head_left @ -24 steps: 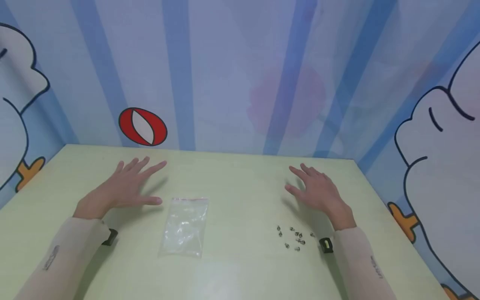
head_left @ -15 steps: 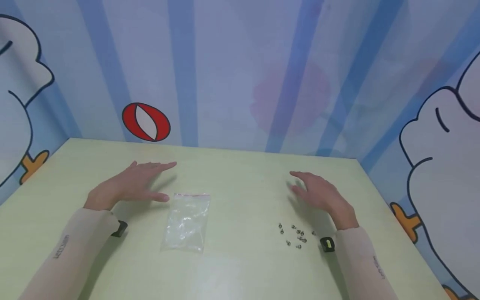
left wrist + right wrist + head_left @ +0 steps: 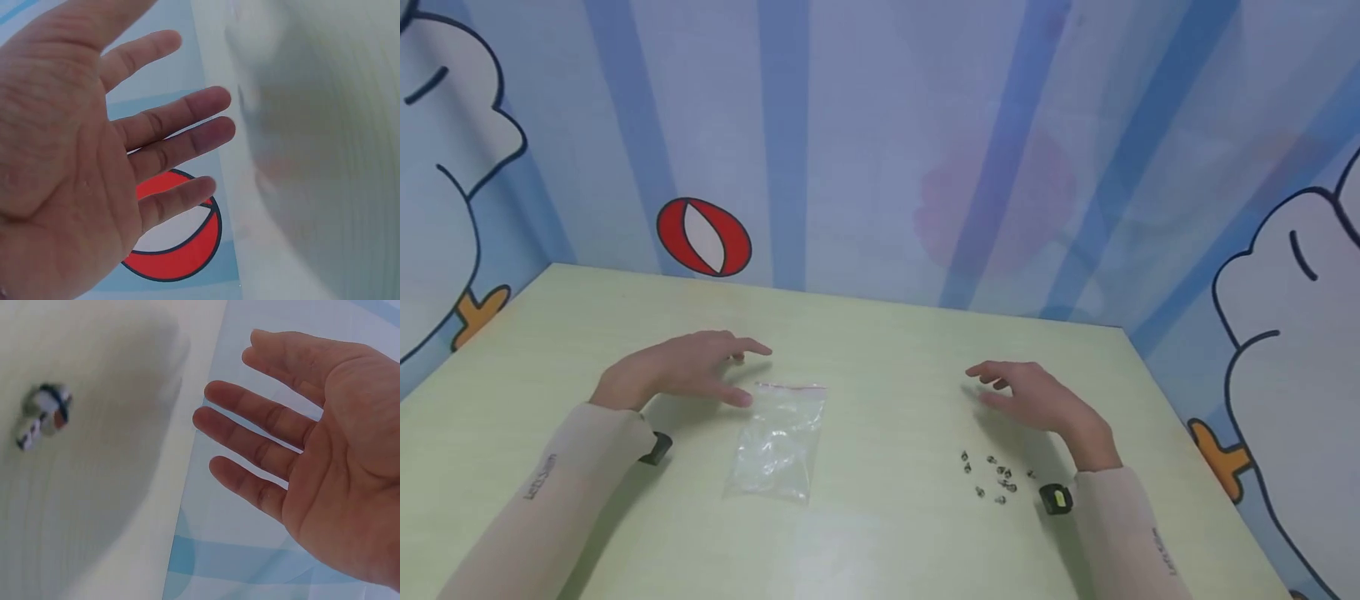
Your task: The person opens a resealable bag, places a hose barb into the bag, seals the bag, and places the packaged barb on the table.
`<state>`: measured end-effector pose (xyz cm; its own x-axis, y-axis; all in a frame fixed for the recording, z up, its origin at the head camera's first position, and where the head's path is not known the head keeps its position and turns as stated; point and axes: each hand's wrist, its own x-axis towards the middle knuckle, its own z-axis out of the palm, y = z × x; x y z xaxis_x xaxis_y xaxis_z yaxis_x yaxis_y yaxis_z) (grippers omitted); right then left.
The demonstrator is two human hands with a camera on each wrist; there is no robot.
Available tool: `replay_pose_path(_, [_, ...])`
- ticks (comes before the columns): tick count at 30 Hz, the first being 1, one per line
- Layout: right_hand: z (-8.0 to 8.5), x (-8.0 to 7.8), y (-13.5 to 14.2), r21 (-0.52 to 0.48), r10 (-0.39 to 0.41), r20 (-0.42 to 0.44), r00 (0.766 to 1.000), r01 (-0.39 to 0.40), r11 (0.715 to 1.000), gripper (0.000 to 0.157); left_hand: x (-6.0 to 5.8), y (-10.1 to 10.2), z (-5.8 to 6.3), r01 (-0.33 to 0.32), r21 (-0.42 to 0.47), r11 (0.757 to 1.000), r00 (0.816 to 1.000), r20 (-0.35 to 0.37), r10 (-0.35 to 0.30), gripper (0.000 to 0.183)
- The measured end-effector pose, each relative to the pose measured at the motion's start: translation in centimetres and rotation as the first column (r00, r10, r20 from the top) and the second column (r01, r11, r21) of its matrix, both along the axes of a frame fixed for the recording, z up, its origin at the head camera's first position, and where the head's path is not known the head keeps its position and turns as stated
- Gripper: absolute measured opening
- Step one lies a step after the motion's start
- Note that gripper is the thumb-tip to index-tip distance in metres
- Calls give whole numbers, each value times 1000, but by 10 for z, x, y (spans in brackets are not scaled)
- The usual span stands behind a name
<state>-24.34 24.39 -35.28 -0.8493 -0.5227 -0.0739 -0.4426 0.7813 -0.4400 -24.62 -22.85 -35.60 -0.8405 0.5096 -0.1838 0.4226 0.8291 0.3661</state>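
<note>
My left hand (image 3: 692, 367) hovers over the table with its fingers apart and nothing in it; its thumb tip is beside the top left corner of a clear zip-lock bag (image 3: 778, 442), and I cannot tell whether they touch. The bag lies flat, its pinkish seal strip at the far end. Several small metal screws (image 3: 1002, 473) lie scattered on the right, nearer to me than my right hand (image 3: 1037, 396), which hangs above the table with loosely bent, bare fingers. In the right wrist view one blurred screw (image 3: 44, 412) shows left of the open palm.
The pale yellow-green table (image 3: 880, 358) ends at the back against a striped blue backdrop (image 3: 865, 150) with a printed red and white ball (image 3: 703, 237). White cartoon figures are printed at both sides. Each wrist wears a black device, such as the right one (image 3: 1056, 498).
Both hands have lowered and their fingers have bent from a wider spread. My left hand has moved right towards the bag. The head view has shifted slightly; bag and screws lie as before.
</note>
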Motion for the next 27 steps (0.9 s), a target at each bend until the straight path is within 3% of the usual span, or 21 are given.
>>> replay_pose_path(9, [1,4,-17,-43,66,93,994,-62,997,37,-3,8,-4,3,26,1000,993,121,-6,57])
replay_pose_path(18, [8,4,-43,-79,77,118,990,-68,995,37,-3,13,-1,9,55,998,986,165,-18,42])
replay_pose_path(27, [9,5,-56,-155,138,172,975,-111,982,36,-7,26,-6,-18,-24,1000,987,160,21,35])
